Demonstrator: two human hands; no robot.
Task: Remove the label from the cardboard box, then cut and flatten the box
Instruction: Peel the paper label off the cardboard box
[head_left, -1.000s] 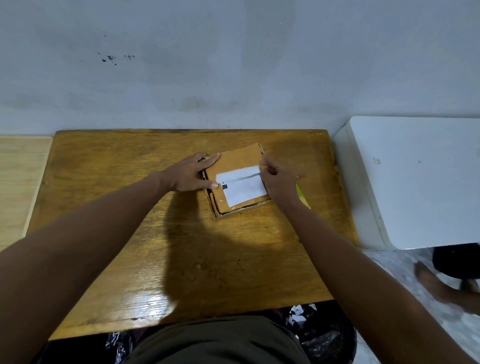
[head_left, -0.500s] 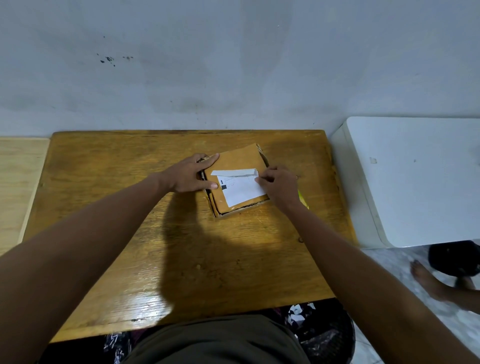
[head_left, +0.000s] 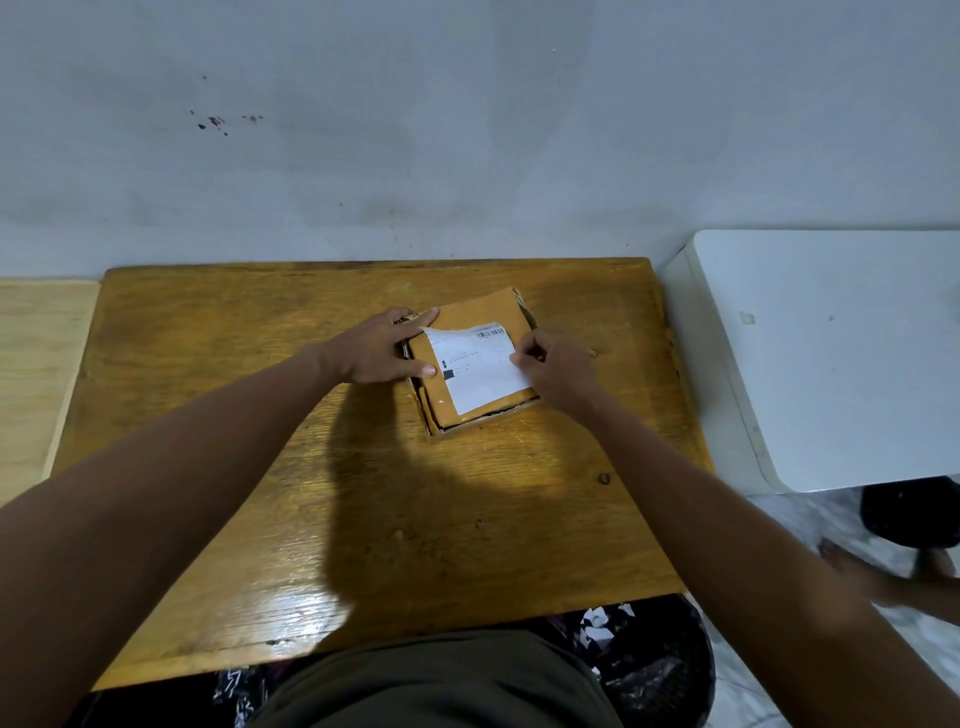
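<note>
A small flat brown cardboard box (head_left: 472, 317) lies on the far middle of a wooden table (head_left: 363, 519). A white shipping label (head_left: 480, 369) with a barcode covers most of its top. My left hand (head_left: 382, 349) lies flat on the box's left edge, fingers spread, pressing it down. My right hand (head_left: 553, 366) pinches the label's right edge between thumb and fingers. The label's far edge looks ragged and lifted off the cardboard.
A grey wall rises just behind the table. A white cabinet (head_left: 831, 358) stands to the right, a pale wooden surface (head_left: 36, 364) to the left. Below the table's near edge sits a black bin bag with paper scraps (head_left: 644, 654). Someone's foot (head_left: 893, 577) rests on the floor at right.
My right hand moved from the box's far right corner down to the label's right edge. The label's far strip was folded over half a second ago and now shows its printed side. My left hand stayed put.
</note>
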